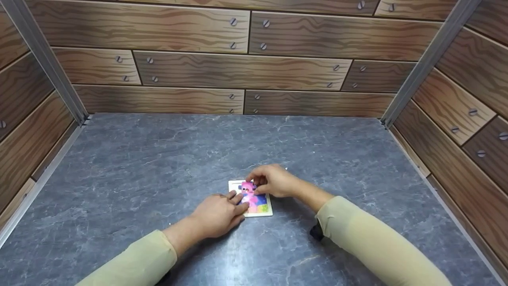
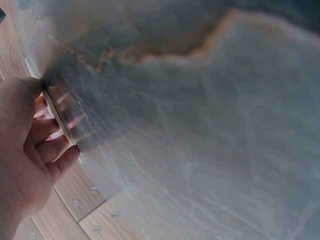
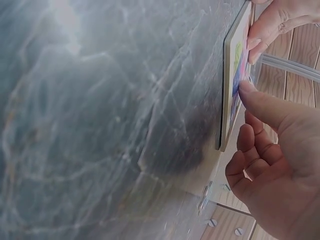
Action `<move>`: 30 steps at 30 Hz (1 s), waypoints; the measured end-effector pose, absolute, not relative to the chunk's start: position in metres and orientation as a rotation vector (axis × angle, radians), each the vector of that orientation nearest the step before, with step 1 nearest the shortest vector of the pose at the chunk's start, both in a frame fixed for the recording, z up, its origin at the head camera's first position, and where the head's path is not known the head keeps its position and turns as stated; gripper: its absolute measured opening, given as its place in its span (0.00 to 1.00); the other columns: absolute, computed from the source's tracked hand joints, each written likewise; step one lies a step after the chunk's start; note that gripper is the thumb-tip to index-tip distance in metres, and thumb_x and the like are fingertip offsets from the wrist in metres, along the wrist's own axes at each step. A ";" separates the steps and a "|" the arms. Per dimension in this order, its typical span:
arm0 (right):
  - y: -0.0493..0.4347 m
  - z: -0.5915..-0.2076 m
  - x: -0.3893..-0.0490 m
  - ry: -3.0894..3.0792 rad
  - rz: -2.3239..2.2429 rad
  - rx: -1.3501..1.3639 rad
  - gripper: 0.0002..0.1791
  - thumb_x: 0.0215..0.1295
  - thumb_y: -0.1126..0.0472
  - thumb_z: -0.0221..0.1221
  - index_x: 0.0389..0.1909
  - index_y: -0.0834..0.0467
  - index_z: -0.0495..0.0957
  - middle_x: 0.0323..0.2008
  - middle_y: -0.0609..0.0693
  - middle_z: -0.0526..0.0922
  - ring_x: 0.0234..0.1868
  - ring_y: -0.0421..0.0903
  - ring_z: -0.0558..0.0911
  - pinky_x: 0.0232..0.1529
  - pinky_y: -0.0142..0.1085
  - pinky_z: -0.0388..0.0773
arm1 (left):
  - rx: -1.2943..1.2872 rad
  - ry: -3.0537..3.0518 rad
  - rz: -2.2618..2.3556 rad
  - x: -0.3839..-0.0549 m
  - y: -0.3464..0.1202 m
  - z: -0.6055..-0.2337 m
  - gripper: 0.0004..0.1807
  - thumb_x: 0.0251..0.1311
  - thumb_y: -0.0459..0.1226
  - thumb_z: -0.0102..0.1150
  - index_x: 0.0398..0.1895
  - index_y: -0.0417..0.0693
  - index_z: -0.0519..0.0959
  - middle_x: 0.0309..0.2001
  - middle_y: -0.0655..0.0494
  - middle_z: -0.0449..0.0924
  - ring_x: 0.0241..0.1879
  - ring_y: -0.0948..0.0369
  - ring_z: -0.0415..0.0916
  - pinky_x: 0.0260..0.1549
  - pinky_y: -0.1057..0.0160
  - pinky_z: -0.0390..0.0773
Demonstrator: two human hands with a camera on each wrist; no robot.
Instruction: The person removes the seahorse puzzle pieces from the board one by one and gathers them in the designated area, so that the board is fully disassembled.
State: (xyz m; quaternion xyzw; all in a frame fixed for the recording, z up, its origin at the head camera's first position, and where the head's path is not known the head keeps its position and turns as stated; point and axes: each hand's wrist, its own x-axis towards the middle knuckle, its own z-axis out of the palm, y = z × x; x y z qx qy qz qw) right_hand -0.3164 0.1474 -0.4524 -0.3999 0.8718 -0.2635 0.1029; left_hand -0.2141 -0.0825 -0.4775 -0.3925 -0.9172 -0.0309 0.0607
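A small flat picture puzzle (image 1: 262, 213) with a pale frame and a pink animal lies on the dark tabletop in the head view. My left hand (image 1: 219, 215) rests on its left side, fingers stretched over the picture and thumb near the front edge. From the right, my right hand (image 1: 276, 181) touches the upper part of the picture with thumb and index finger. In the right wrist view its thumb (image 3: 260, 102) is on the picture, and the other fingers are loosely curled. The index fingertip is hidden there, so whether a piece is pinched does not show.
A small flat piece (image 3: 205, 198) lies on the table beyond the right hand. Wood-patterned panels (image 1: 190, 71) stand at the back and both sides, joined by metal corner posts (image 1: 420, 71). The grey marbled tabletop (image 1: 158, 151) surrounds the puzzle.
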 end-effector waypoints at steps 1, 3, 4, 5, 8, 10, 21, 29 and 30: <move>0.147 -0.453 -0.316 2.579 -0.774 -1.194 0.15 0.62 0.66 0.75 0.50 0.59 0.88 0.34 0.47 0.86 0.36 0.37 0.80 0.41 0.32 0.80 | -1.189 -2.770 -0.091 -0.214 -0.082 -0.477 0.19 0.77 0.46 0.58 0.64 0.50 0.82 0.66 0.43 0.81 0.64 0.45 0.80 0.55 0.46 0.84; 0.147 -0.453 -0.316 2.590 -0.768 -1.219 0.14 0.63 0.65 0.74 0.50 0.59 0.88 0.34 0.47 0.86 0.35 0.37 0.80 0.41 0.32 0.80 | -1.191 -2.764 -0.093 -0.214 -0.082 -0.478 0.19 0.77 0.46 0.58 0.63 0.50 0.82 0.66 0.43 0.81 0.64 0.45 0.81 0.55 0.46 0.84; 0.147 -0.453 -0.316 2.594 -0.765 -1.230 0.14 0.64 0.65 0.74 0.49 0.59 0.88 0.34 0.47 0.86 0.35 0.37 0.81 0.40 0.32 0.80 | -1.191 -2.763 -0.095 -0.214 -0.082 -0.478 0.18 0.77 0.46 0.58 0.63 0.50 0.82 0.66 0.43 0.81 0.64 0.45 0.81 0.55 0.46 0.84; 0.147 -0.454 -0.316 2.598 -0.762 -1.237 0.13 0.64 0.65 0.74 0.49 0.59 0.89 0.34 0.47 0.86 0.35 0.38 0.81 0.40 0.32 0.80 | -1.191 -2.762 -0.095 -0.214 -0.082 -0.478 0.18 0.77 0.46 0.58 0.63 0.50 0.82 0.66 0.43 0.82 0.64 0.45 0.81 0.54 0.46 0.84; 0.147 -0.455 -0.316 2.609 -0.754 -1.249 0.12 0.66 0.64 0.72 0.50 0.59 0.89 0.35 0.47 0.87 0.36 0.40 0.82 0.42 0.35 0.81 | -1.189 -2.759 -0.097 -0.214 -0.083 -0.477 0.18 0.77 0.46 0.58 0.62 0.50 0.82 0.65 0.43 0.82 0.64 0.45 0.81 0.54 0.46 0.84; 0.147 -0.456 -0.317 2.618 -0.748 -1.254 0.12 0.67 0.64 0.72 0.50 0.58 0.89 0.36 0.48 0.88 0.38 0.42 0.83 0.44 0.37 0.82 | -1.187 -2.760 -0.099 -0.214 -0.083 -0.477 0.18 0.77 0.46 0.58 0.63 0.50 0.82 0.65 0.43 0.82 0.64 0.45 0.81 0.54 0.46 0.84; 0.147 -0.459 -0.318 2.603 -0.919 -1.210 0.12 0.67 0.68 0.70 0.50 0.62 0.89 0.38 0.51 0.89 0.38 0.41 0.83 0.43 0.35 0.82 | -1.182 -2.763 -0.105 -0.215 -0.083 -0.478 0.19 0.78 0.47 0.57 0.64 0.50 0.82 0.66 0.42 0.81 0.63 0.44 0.81 0.54 0.45 0.84; 0.150 -0.455 -0.317 2.605 -1.011 -1.136 0.12 0.65 0.68 0.71 0.49 0.61 0.89 0.36 0.49 0.88 0.36 0.38 0.80 0.41 0.33 0.80 | -1.177 -2.782 -0.115 -0.216 -0.084 -0.478 0.20 0.78 0.48 0.56 0.66 0.52 0.82 0.67 0.43 0.81 0.65 0.44 0.80 0.55 0.45 0.83; 0.150 -0.454 -0.317 2.601 -1.021 -1.133 0.12 0.65 0.68 0.71 0.49 0.61 0.89 0.36 0.49 0.88 0.37 0.38 0.80 0.41 0.33 0.79 | -1.177 -2.784 -0.117 -0.216 -0.084 -0.478 0.20 0.78 0.48 0.56 0.66 0.52 0.82 0.67 0.43 0.81 0.65 0.44 0.79 0.55 0.46 0.83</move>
